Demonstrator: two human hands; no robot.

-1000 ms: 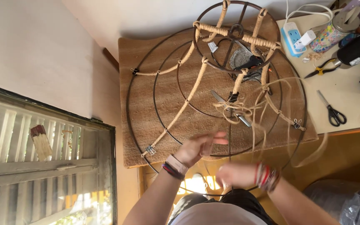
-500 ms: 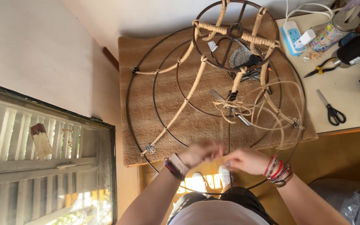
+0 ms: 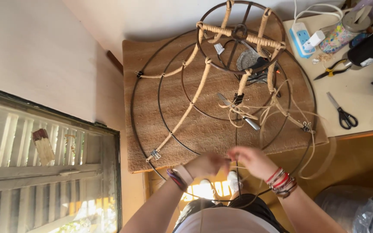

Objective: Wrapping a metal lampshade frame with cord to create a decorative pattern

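Both hands meet at the near edge of the wire frame (image 3: 221, 99). The left hand (image 3: 206, 164) is curled almost closed, and the right hand (image 3: 252, 160) pinches narrowly; between them they grip a thin cane strip (image 3: 281, 108) at a frame spoke. The fingertips blur together, so the exact grip is hard to make out. The frame, domed dark metal rings partly wrapped in pale cane, rests on a coarse brown mat (image 3: 152, 64). Black scissors (image 3: 342, 113) lie right of the frame.

light: bright warm daylight | source: slatted window (image 3: 44, 151) at lower left, overexposed | glare: blown-out sun patch on the floor between the forearms | shadows: soft, short | blur: both hands smeared by motion | focus: wire frame (image 3: 221, 99) sharp | edges: wide-angle bending
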